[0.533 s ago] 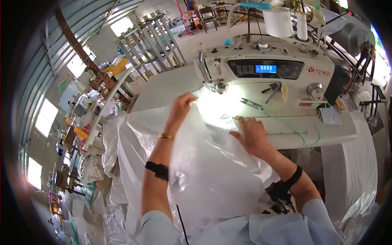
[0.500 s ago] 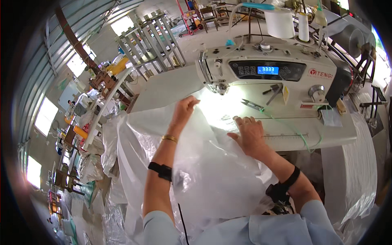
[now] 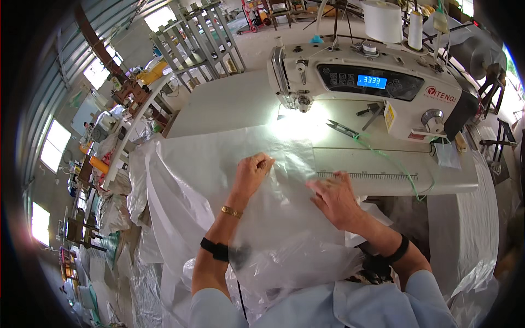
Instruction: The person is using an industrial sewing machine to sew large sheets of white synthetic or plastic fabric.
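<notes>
A whitish, translucent plastic sheet (image 3: 210, 158) spreads over the table of a white sewing machine (image 3: 377, 82), its far edge close to the lit needle area. Above the sheet's middle, my left hand (image 3: 252, 174) is closed in a pinch; what its fingertips hold, if anything, is hidden. My right hand (image 3: 336, 201), slightly blurred, hovers at the sheet's right side by the table's front edge, thumb and fingers apart. Further back on the table lie dark thread snips (image 3: 343, 129) with a green cord (image 3: 377, 156) tied to them.
A ruler strip (image 3: 377, 176) runs along the table's front edge. White thread cones (image 3: 381, 22) stand behind the machine. At the left are a grey metal rack (image 3: 199, 49) and heaps of plastic (image 3: 117, 210). More folded sheeting (image 3: 465, 224) hangs at the right.
Both hands have come back toward me, away from the needle. The plastic sheet now lies flatter across the table. My left hand no longer pinches the sheet's far edge.
</notes>
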Demonstrator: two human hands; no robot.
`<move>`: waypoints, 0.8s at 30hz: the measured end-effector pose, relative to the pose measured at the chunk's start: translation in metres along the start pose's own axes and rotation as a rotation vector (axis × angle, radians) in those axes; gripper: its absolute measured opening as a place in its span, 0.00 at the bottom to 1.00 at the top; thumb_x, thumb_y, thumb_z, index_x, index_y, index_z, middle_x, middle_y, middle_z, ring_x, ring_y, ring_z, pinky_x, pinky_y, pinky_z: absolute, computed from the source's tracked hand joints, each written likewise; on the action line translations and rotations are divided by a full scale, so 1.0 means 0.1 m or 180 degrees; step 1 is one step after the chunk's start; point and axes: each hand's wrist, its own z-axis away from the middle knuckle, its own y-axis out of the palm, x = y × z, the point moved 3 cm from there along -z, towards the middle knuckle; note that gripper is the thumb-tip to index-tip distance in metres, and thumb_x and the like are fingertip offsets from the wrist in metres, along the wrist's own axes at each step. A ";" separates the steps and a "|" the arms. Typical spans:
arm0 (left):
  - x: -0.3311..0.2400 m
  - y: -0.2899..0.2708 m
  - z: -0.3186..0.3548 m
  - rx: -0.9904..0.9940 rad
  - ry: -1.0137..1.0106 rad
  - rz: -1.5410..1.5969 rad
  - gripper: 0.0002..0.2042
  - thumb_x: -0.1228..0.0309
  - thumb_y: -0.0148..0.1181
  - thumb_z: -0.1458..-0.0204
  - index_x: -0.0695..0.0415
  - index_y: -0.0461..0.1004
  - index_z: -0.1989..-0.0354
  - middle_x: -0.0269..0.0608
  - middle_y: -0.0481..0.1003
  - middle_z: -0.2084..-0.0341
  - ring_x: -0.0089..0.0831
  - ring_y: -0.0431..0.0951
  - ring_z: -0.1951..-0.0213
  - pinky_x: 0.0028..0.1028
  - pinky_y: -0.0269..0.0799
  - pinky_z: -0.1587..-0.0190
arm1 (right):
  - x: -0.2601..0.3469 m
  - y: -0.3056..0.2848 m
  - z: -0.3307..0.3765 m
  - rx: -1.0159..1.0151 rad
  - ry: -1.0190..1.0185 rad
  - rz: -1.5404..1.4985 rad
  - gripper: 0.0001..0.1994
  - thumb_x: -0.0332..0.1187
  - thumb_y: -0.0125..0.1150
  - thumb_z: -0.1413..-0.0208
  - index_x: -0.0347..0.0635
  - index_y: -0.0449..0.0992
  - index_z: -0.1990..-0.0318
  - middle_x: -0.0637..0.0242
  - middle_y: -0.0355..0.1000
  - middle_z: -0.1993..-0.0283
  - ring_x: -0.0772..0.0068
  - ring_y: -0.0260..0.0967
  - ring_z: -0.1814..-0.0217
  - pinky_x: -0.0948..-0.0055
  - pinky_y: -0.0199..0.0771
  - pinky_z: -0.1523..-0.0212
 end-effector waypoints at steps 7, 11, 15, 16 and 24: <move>-0.20 0.06 0.18 0.0525 -0.0135 0.0608 0.13 0.66 0.60 0.43 0.64 0.70 0.75 0.39 0.63 0.88 0.23 0.60 0.83 0.28 0.60 0.78 | 0.06 -0.27 0.04 0.0877 0.0116 0.0077 0.15 0.36 0.61 0.45 0.44 0.73 0.51 0.62 0.75 0.60 0.60 0.70 0.52 0.57 0.60 0.45; -0.42 0.01 -0.03 0.0798 0.0034 -0.0061 0.13 0.67 0.61 0.45 0.64 0.71 0.75 0.40 0.64 0.88 0.28 0.62 0.83 0.30 0.61 0.76 | -0.16 -0.19 -0.34 -0.0180 -0.0133 0.0216 0.17 0.37 0.61 0.45 0.43 0.73 0.49 0.59 0.71 0.47 0.60 0.67 0.43 0.57 0.60 0.43; -0.67 0.03 -0.29 0.0552 0.0625 -0.0087 0.12 0.67 0.62 0.46 0.64 0.73 0.74 0.42 0.69 0.84 0.32 0.65 0.81 0.32 0.63 0.74 | -0.31 0.01 -0.19 -0.0003 -0.0306 0.0642 0.20 0.37 0.64 0.47 0.43 0.72 0.47 0.61 0.65 0.38 0.62 0.58 0.32 0.55 0.55 0.36; -0.72 0.07 -0.33 0.0621 0.0791 -0.0139 0.10 0.68 0.62 0.46 0.64 0.76 0.72 0.40 0.72 0.81 0.28 0.68 0.78 0.29 0.65 0.73 | -0.33 0.03 -0.12 0.0113 -0.0344 0.0593 0.21 0.37 0.65 0.47 0.44 0.72 0.46 0.63 0.64 0.36 0.64 0.55 0.30 0.54 0.53 0.33; -0.77 0.51 -0.55 0.0758 0.1204 0.0018 0.07 0.71 0.64 0.49 0.63 0.80 0.69 0.39 0.77 0.71 0.28 0.74 0.71 0.29 0.69 0.68 | -0.43 -0.11 0.04 0.0235 -0.0416 0.0318 0.20 0.37 0.65 0.49 0.50 0.73 0.47 0.69 0.65 0.38 0.65 0.56 0.31 0.51 0.50 0.31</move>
